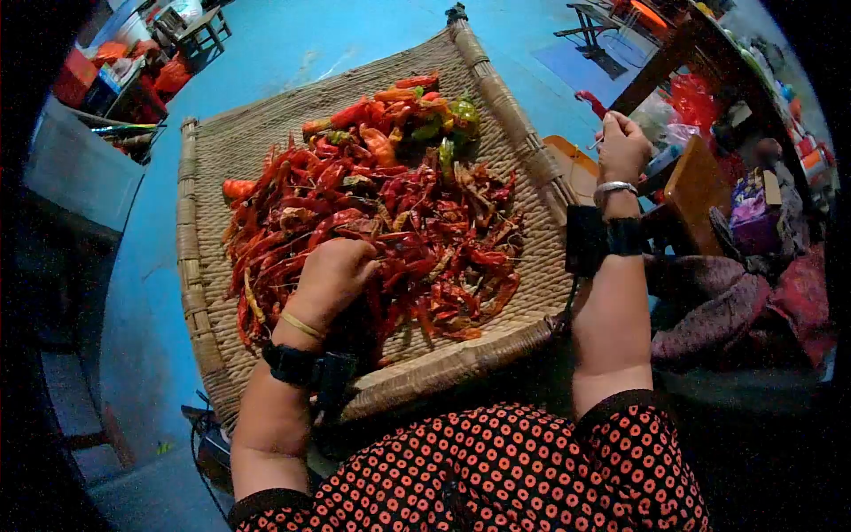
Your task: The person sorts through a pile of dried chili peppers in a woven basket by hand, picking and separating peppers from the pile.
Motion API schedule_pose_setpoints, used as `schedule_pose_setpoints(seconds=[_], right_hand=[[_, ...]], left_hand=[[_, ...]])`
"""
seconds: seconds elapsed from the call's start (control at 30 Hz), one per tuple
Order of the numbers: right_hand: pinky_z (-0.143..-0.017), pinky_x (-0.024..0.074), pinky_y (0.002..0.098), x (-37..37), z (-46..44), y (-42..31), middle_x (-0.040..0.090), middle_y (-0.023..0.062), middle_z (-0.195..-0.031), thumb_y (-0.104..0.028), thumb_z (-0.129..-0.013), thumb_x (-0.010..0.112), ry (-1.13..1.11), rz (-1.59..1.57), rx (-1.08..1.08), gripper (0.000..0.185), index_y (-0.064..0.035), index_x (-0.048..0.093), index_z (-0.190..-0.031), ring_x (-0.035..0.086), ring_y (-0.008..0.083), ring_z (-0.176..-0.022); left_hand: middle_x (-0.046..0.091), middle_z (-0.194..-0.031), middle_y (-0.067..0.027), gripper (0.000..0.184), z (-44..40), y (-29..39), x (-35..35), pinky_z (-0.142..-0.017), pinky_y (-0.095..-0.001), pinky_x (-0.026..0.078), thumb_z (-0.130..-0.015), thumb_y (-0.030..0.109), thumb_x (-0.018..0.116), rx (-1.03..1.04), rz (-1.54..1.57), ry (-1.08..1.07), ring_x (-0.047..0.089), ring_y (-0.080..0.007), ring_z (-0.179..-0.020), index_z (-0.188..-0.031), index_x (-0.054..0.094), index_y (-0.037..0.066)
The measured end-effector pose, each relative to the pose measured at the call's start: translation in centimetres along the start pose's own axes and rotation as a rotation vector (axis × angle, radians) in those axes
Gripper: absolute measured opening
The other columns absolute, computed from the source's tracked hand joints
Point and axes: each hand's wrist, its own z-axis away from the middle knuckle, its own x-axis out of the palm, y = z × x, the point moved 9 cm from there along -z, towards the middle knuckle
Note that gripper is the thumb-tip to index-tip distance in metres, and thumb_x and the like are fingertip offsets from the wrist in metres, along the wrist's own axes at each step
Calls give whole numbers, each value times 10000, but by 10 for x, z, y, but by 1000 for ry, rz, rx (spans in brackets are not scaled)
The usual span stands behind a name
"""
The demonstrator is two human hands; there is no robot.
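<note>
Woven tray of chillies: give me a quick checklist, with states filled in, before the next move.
1. Right hand has a chilli gripped: ok, a red chilli is at its fingertips.
2. Right hand above the woven tray: not ok, it appears beyond the right edge.
3. Left hand at the chilli pile: ok.
4. Left hand gripping a chilli: cannot tell, fingertips hidden.
5. Pile within the tray: ok.
6. Green peppers separated from red: not ok, they lie together.

Seemingly a cluttered room in a home, blue floor (266, 62) around the woven tray (187, 235), small wooden stool (206, 35) and orange-red plastic bags (174, 75) beyond its far left corner, heaped dark cloth (714, 319) past its near right corner
</note>
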Motion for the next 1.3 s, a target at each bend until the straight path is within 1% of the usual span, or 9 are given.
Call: schedule_pose_setpoints(seconds=[0.2,0.43,0.5,0.57,0.77,0.83,0.97,1.1,1.3], right_hand=[[-737,448,323,3,-24,49,598,158,-921,-196,-713,607,97,303,-11,318,1,574,-960,584,263,-831],[-769,435,343,4,1,41,582,161,-966,-212,-701,615,-52,192,211,364,5,557,-988,566,270,-881],[-716,453,324,14,1,12,602,148,-907,-210,-716,588,89,521,-259,329,-9,565,-975,585,253,-820],[-706,454,300,27,5,5,603,150,-900,-223,-717,580,-82,521,-223,335,-14,564,-978,589,249,-802],[-666,465,301,112,142,-57,611,120,-834,-222,-725,600,-1261,120,-350,274,-87,582,-962,592,200,-768],[-651,449,266,127,190,-57,603,77,-812,-165,-752,572,-1465,192,-573,270,-43,558,-992,560,131,-720],[-727,445,308,143,255,-31,594,127,-902,-161,-735,599,-1797,157,-570,342,-53,524,-1051,567,210,-826],[-744,440,331,141,275,-21,581,147,-939,-207,-726,605,-1789,356,-858,379,-53,520,-1062,555,279,-857],[-548,458,310,140,233,-54,605,90,-656,-190,-738,577,-1610,238,-682,216,3,615,-828,572,194,-581]], left_hand=[[567,-739,-120,145,1,3,-2,-652,-380,440,-706,150,594,14,-7,-21,537,-295,-738,-811,585,50],[554,-714,-125,112,5,9,-11,-625,-380,439,-697,134,586,63,39,48,533,-299,-716,-774,576,53],[550,-705,-130,106,5,11,-17,-622,-381,439,-696,132,583,78,49,68,534,-300,-707,-765,576,52],[556,-714,-139,120,3,11,-15,-624,-380,442,-684,135,585,54,134,-6,539,-305,-702,-773,586,53],[599,-773,-111,167,22,13,12,-631,-317,445,-682,63,593,-57,41,-486,575,-227,-721,-847,580,44],[599,-792,-120,197,27,12,20,-641,-321,446,-689,75,593,-29,100,-523,575,-237,-735,-884,577,50],[592,-847,-144,292,34,-5,50,-682,-341,445,-704,131,602,-86,199,-681,571,-266,-782,-981,550,58],[586,-855,-151,308,24,11,38,-694,-347,445,-716,146,601,28,59,-555,566,-280,-787,-1003,534,56],[589,-788,-135,207,3,25,8,-661,-313,451,-713,115,584,110,325,-199,574,-254,-748,-904,567,36]])
